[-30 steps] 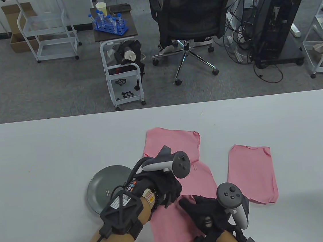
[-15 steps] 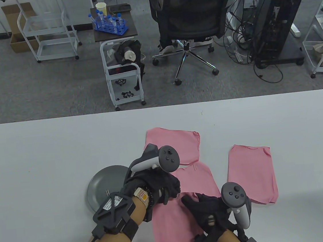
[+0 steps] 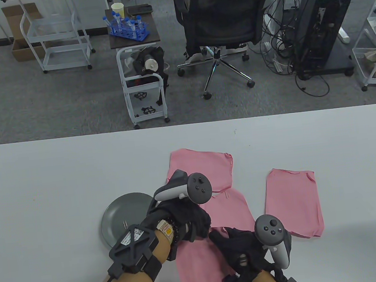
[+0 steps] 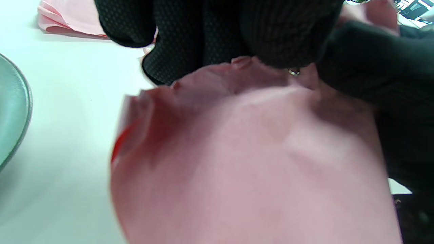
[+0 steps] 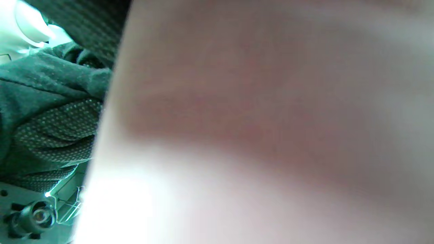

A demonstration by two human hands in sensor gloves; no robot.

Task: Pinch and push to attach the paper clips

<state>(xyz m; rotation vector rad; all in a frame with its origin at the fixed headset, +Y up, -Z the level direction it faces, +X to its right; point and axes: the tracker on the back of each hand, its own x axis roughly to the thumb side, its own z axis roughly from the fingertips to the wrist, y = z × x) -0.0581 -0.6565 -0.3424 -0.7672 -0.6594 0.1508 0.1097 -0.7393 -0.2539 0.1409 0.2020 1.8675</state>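
A stack of pink paper sheets (image 3: pixel 199 267) lies at the table's front, its far edge lifted between both hands. My left hand (image 3: pixel 197 225) pinches that edge from above. In the left wrist view a small metal paper clip (image 4: pixel 293 72) peeks out under the left fingertips (image 4: pixel 288 40) on the crumpled paper edge (image 4: pixel 237 101). My right hand (image 3: pixel 234 247) grips the same edge from the right; its fingers (image 4: pixel 373 67) touch the sheets beside the clip. The right wrist view shows only blurred pink paper (image 5: pixel 271 118) and the left glove (image 5: pixel 51 112).
A grey plate (image 3: pixel 115 212) with loose paper clips (image 3: pixel 125 225) sits left of my left hand. Three more pink stacks lie beyond: one at the back (image 3: pixel 207 165), one in the middle (image 3: pixel 232 210) bearing a clip (image 3: pixel 227 195), one at the right (image 3: pixel 295 200).
My left hand has turned and drawn back a little towards the left over the paper's edge. My right hand has shifted slightly left. Both stay on the front stack.
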